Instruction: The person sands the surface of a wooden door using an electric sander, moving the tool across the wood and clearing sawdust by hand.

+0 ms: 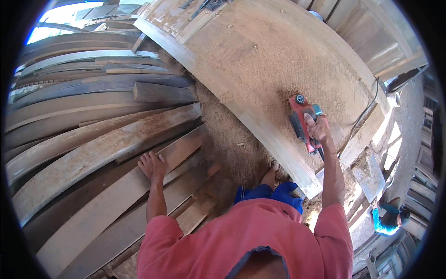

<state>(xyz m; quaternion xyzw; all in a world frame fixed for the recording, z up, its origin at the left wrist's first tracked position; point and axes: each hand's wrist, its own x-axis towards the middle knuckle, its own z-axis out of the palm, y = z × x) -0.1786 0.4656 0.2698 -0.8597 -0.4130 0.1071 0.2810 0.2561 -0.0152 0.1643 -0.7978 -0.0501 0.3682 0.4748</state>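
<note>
Long boards (pixel 65 114), stacked side by side and bowed by the lens, fill the left of the frame, while a broad wooden panel (pixel 274 51), coated in sawdust (pixel 253 81), stretches from the top of the frame toward its center right. At bottom center, a person wears a red short-sleeved shirt (pixel 232 228) and blue shorts (pixel 267 191). A second person in blue (pixel 381 228) appears small at the lower right edge. A short wooden block (pixel 158 92) lies atop the stack, left of center. A red-and-black power tool (pixel 297 123) sits on the panel, right of center, near the panel's lower edge. The person's hands are well apart: the right hand (pixel 317 129) is wrapped around the tool's handle, and the left hand (pixel 153 166), left of center, rests with fingers extended on a wide board (pixel 107 197) of the stack, gripping nothing visible. A thin dark cord (pixel 357 122) runs along the panel's right side.
</note>
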